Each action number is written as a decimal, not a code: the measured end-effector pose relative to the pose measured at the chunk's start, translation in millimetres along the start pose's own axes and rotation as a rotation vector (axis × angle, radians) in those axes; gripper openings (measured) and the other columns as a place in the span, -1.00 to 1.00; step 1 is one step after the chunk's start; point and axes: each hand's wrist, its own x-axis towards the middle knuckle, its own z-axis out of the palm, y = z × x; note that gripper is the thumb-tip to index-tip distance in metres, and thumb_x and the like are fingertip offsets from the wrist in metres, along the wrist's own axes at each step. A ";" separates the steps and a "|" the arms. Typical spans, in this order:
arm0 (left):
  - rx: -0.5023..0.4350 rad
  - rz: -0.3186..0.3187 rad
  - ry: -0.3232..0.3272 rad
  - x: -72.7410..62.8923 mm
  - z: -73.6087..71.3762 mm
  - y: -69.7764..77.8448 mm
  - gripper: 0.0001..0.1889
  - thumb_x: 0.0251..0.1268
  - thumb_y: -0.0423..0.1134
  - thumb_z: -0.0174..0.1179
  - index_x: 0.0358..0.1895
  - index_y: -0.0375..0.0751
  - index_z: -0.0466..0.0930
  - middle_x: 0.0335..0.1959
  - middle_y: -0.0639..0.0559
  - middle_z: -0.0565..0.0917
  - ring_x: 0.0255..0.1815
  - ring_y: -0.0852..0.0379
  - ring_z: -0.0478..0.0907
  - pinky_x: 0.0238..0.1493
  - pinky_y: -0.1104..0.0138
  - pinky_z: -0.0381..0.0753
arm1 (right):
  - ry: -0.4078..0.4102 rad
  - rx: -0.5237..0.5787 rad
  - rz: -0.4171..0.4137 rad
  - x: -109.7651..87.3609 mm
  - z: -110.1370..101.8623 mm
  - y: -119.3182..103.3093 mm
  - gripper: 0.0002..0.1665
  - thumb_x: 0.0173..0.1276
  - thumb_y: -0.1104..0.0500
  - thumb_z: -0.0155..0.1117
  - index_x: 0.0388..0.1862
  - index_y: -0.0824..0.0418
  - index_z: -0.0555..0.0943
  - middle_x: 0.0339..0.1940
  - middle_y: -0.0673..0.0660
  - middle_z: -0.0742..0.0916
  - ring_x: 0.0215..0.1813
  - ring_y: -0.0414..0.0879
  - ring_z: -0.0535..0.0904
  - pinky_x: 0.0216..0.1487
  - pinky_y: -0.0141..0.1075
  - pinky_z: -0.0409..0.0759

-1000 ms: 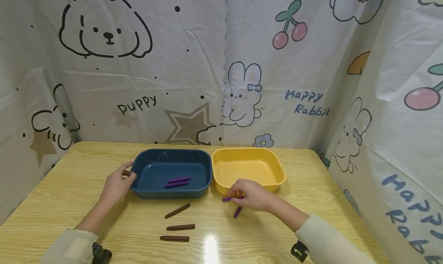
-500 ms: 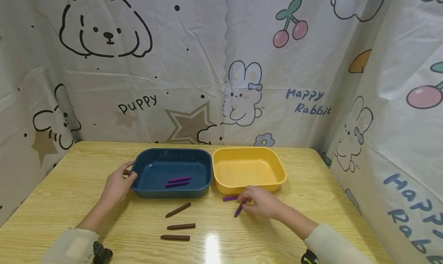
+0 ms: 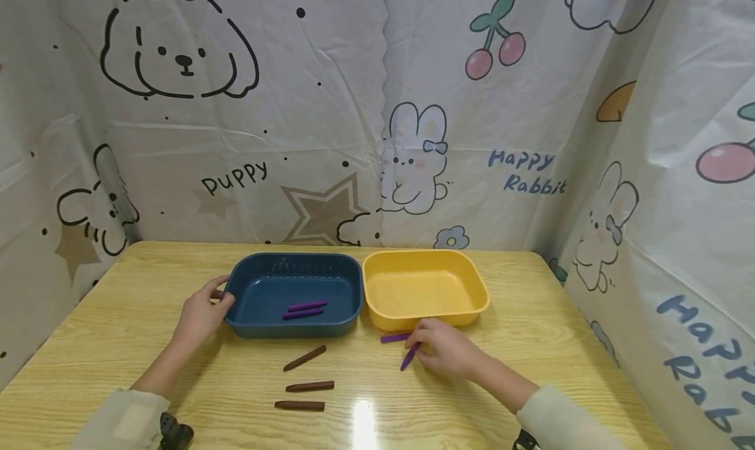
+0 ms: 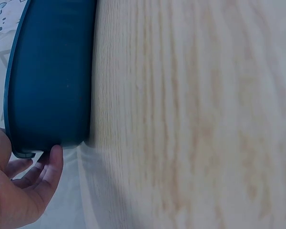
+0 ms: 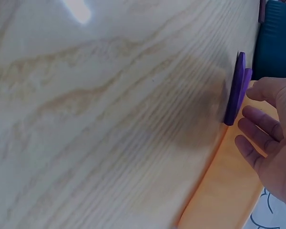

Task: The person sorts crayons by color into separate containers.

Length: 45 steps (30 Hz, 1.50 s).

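Note:
My left hand [image 3: 203, 310] holds the left rim of a dark blue bin [image 3: 291, 329], thumb at the rim and fingers against the outer wall in the left wrist view. Two purple crayons [image 3: 305, 313] lie inside it. In front of the yellow bin [image 3: 425, 319], my right hand [image 3: 445, 346] hovers low with loosely bent, spread fingers [image 5: 255, 135]. Its fingertips are right at the upper end of a slanted purple crayon [image 3: 408, 359]. Another purple crayon [image 3: 393, 338] lies just behind, its right end hidden by the hand.
Three brown crayons lie on the wooden table [image 3: 224, 397] before the blue bin: a tilted one [image 3: 305, 357], a middle one [image 3: 310, 386] and a front one [image 3: 299, 406]. The bins stand side by side. A printed cloth [image 3: 330, 109] hangs behind.
My right hand has come from over the rear purple crayon, back toward me and slightly right, to the slanted one. Both crayons stayed on the table. My left hand keeps its place.

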 end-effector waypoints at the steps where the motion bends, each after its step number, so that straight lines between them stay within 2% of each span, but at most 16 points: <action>1: 0.000 -0.002 -0.001 -0.1 0.0 0.0 -0.46 0.35 -0.23 -0.11 0.35 -0.39 0.21 -0.02 -0.46 0.54 -0.16 -0.22 0.58 -0.40 0.33 0.47 | 0.004 -0.007 -0.007 0.0 1.2 0.1 -0.82 0.09 0.29 0.34 -0.30 0.11 0.69 -0.32 -0.02 0.64 -0.24 -0.19 0.53 -0.16 -0.35 0.52; 13: -0.006 -0.007 -0.002 -0.3 -0.1 -0.2 -0.47 0.35 -0.23 -0.10 0.35 -0.37 0.22 -0.02 -0.43 0.54 -0.17 -0.18 0.57 -0.41 0.34 0.46 | 0.026 -0.158 -0.058 0.2 10.7 2.1 -0.77 0.01 0.27 0.33 -0.34 -0.01 0.69 -0.35 -0.08 0.63 -0.26 -0.17 0.48 -0.17 -0.29 0.45; 18: -0.013 -0.009 -0.004 -0.3 0.2 -1.2 -0.47 0.35 -0.23 -0.10 0.36 -0.37 0.21 -0.02 -0.44 0.54 -0.17 -0.18 0.57 -0.41 0.34 0.46 | 0.007 -0.199 -0.041 0.8 12.6 1.6 -0.81 0.03 0.21 0.34 -0.34 -0.04 0.69 -0.35 -0.11 0.62 -0.26 -0.18 0.46 -0.17 -0.28 0.41; 28: -0.017 -0.015 -0.008 -0.4 -0.5 -1.0 -0.46 0.35 -0.22 -0.11 0.36 -0.36 0.21 -0.01 -0.43 0.53 -0.16 -0.18 0.58 -0.41 0.35 0.48 | -0.012 -0.118 0.009 0.4 12.0 2.9 -0.89 0.07 0.17 0.36 -0.38 -0.02 0.69 -0.42 -0.11 0.60 -0.32 -0.23 0.44 -0.22 -0.35 0.43; 38: -0.006 -0.016 -0.014 -2.0 -0.5 0.4 -0.46 0.35 -0.22 -0.12 0.35 -0.38 0.21 0.00 -0.45 0.53 -0.14 -0.21 0.56 -0.38 0.33 0.47 | -0.060 -0.048 0.062 -2.4 10.7 3.2 -0.88 0.15 0.17 0.32 -0.30 0.03 0.69 -0.36 -0.10 0.61 -0.29 -0.27 0.45 -0.24 -0.41 0.45; 45: -0.004 -0.014 -0.009 -0.9 -1.3 1.3 -0.46 0.35 -0.22 -0.12 0.35 -0.38 0.21 0.00 -0.45 0.52 -0.12 -0.24 0.56 -0.33 0.26 0.51 | -0.059 -0.017 0.067 -2.1 5.3 3.6 -0.87 0.15 0.18 0.33 -0.29 0.06 0.69 -0.37 -0.09 0.61 -0.33 -0.31 0.43 -0.27 -0.43 0.45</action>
